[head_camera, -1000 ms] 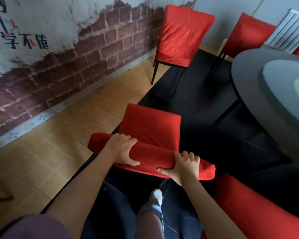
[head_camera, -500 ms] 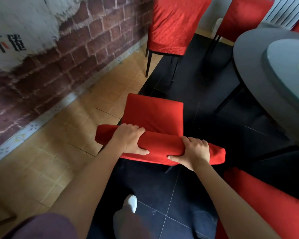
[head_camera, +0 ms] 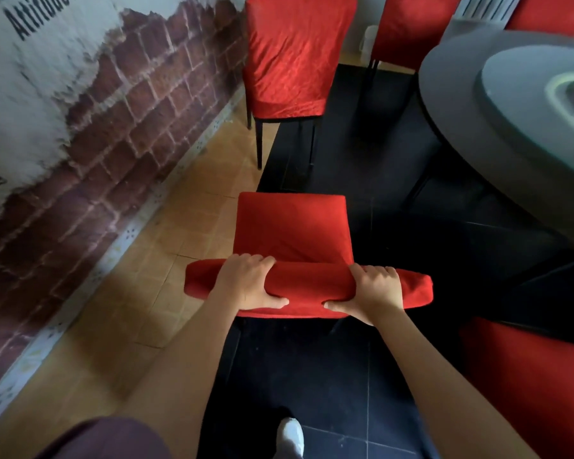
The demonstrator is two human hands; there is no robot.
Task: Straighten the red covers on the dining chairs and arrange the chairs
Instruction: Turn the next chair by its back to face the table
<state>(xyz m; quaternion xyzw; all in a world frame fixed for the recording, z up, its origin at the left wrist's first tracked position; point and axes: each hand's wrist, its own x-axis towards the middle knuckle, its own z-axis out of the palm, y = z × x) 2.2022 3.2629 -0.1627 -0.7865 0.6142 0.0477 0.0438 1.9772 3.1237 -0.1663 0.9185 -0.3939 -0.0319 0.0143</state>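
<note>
Left hand (head_camera: 250,283) and right hand (head_camera: 373,289) both curled round top of chair back (head_camera: 309,288), under red cover (head_camera: 292,226). Seat just past hands. Risk: hard push bumps chair ahead (head_camera: 292,61) or bench (head_camera: 511,104) off to right; cover may slip

- Brick-pattern wall (head_camera: 120,127) on the left, with dark lettering (head_camera: 30,14) on its white part.
- Round grey table (head_camera: 511,127) at right.
- Tan floor tiles (head_camera: 166,226) beside black ones (head_camera: 312,376).
- White radiator (head_camera: 484,8) behind the table.
</note>
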